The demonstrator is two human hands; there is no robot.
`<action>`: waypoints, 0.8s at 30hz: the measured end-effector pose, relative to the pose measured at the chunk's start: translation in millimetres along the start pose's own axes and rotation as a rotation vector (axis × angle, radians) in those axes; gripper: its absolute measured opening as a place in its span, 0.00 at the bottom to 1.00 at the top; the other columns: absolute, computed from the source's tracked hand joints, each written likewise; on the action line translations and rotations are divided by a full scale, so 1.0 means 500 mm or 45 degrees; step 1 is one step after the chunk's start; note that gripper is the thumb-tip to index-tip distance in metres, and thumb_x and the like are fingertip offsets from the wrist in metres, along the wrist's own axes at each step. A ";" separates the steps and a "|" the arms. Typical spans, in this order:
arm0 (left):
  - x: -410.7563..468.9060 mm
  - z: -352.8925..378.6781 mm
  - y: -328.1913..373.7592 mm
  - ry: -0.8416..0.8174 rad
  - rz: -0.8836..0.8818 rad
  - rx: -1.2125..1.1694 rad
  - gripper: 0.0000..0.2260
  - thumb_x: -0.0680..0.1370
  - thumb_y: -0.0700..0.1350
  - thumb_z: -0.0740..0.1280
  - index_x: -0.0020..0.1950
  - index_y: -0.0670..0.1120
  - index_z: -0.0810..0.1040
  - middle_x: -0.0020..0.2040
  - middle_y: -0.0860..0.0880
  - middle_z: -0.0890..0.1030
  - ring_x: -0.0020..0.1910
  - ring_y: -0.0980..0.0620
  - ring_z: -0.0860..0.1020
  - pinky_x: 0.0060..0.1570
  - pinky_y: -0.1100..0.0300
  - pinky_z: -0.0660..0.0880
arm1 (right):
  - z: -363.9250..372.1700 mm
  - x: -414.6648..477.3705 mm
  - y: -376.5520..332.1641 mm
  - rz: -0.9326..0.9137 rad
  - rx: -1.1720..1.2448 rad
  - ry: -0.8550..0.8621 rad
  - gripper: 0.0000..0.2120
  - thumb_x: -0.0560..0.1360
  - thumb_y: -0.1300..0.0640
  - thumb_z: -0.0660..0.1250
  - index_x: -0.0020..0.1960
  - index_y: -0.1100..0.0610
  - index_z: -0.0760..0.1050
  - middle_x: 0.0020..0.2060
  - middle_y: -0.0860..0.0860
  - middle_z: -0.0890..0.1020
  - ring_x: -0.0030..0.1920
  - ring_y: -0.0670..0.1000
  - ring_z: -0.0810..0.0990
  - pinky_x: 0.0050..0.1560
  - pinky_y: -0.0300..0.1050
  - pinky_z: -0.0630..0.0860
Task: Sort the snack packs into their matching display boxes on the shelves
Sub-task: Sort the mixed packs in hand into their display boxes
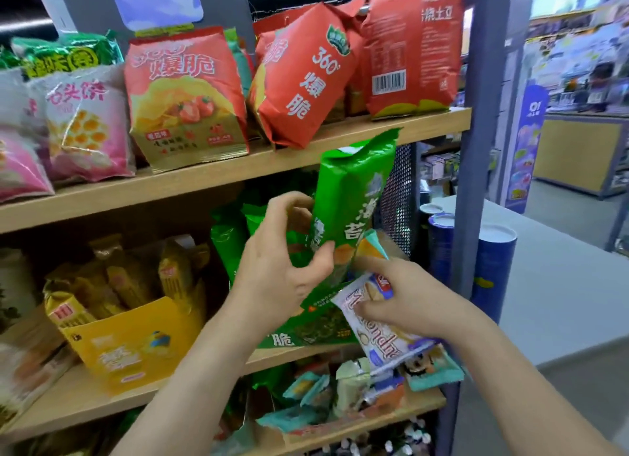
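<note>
At mid shelf, right of centre, left hand [282, 261] gripped 1 green snack pack [354, 196] low on its body, fingers + thumb curled round it. The pack stood upright just above the green display box [289, 339]. Judged light, puffy foil, slick, contents prob. brittle, so best taken by the lower body or seams w/o squeezing. Right hand [405, 299] pinched 1 white pack [381, 322]. 1 teal pack [435, 367] showed just below it; couldn't tell if held. Green packs in the box: at least 2, rest hidden. 1 yellow display box [136, 346] sat to the left.
</note>
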State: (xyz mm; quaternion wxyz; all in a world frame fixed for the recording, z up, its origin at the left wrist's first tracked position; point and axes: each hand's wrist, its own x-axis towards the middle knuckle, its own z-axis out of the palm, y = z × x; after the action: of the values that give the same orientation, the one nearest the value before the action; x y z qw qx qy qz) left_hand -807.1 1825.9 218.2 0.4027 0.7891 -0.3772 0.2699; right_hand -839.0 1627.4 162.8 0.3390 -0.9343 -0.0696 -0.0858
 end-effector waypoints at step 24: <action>-0.046 -0.064 -0.099 -0.302 -0.220 0.674 0.29 0.75 0.56 0.70 0.74 0.54 0.65 0.49 0.54 0.72 0.48 0.53 0.69 0.45 0.58 0.68 | 0.033 -0.040 -0.016 0.265 1.303 0.488 0.09 0.80 0.57 0.66 0.56 0.47 0.79 0.50 0.58 0.85 0.45 0.55 0.86 0.45 0.53 0.83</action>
State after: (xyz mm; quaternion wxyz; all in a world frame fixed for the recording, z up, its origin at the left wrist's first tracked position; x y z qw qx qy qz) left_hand -783.7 1880.8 197.1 0.1575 0.9218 -0.2697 0.2297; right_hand -858.3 1642.9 151.0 0.7629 -0.6200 0.0531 -0.1757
